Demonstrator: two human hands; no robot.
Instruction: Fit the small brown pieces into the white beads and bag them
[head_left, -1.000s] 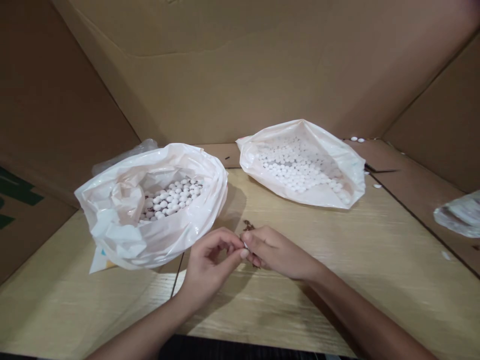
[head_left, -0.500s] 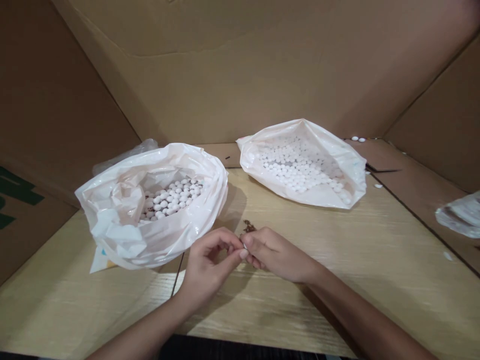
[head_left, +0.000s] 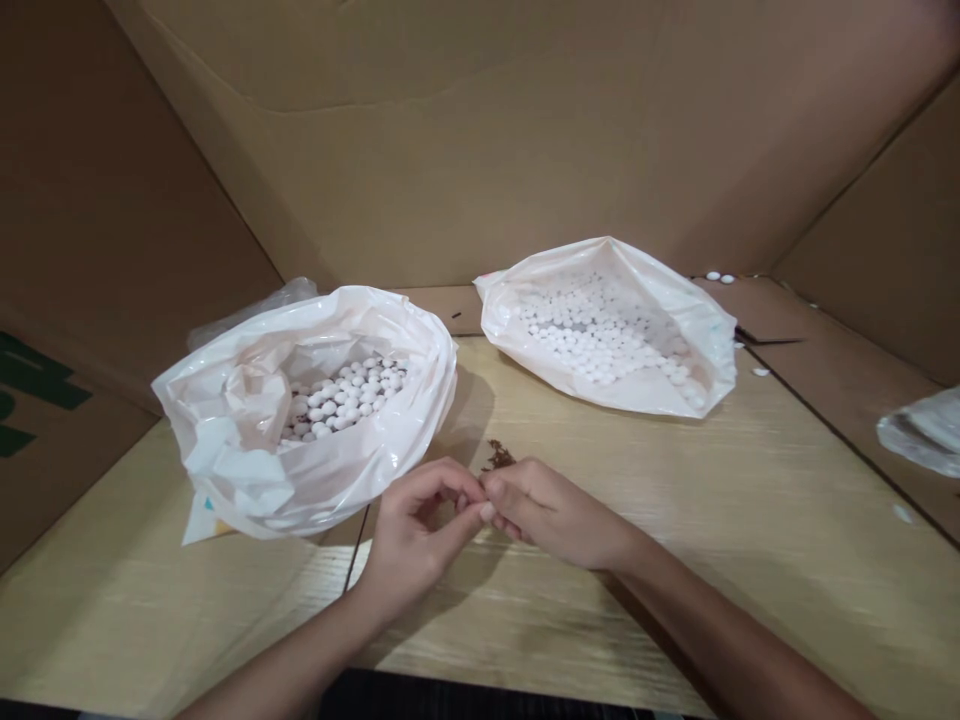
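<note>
My left hand [head_left: 420,530] and my right hand [head_left: 547,508] meet fingertip to fingertip low over the wooden table [head_left: 675,520], both pinched together on a small white piece that is now mostly hidden between them. Just behind my fingers lies a little heap of brown bits [head_left: 496,458]. To the left stands an open white plastic bag [head_left: 232,450] with several white and brownish beads [head_left: 345,390] inside. A second white bag [head_left: 660,390] lies at the back right, filled with white beads [head_left: 600,335].
Cardboard walls [head_left: 480,130] enclose the table on the left, back and right. A few loose white beads [head_left: 720,277] lie on the cardboard at the back right. Another clear plastic bag [head_left: 922,430] shows at the right edge.
The hands stay pinched together in the same spot. The small white piece, visible between the fingertips earlier, is now nearly covered by them.
</note>
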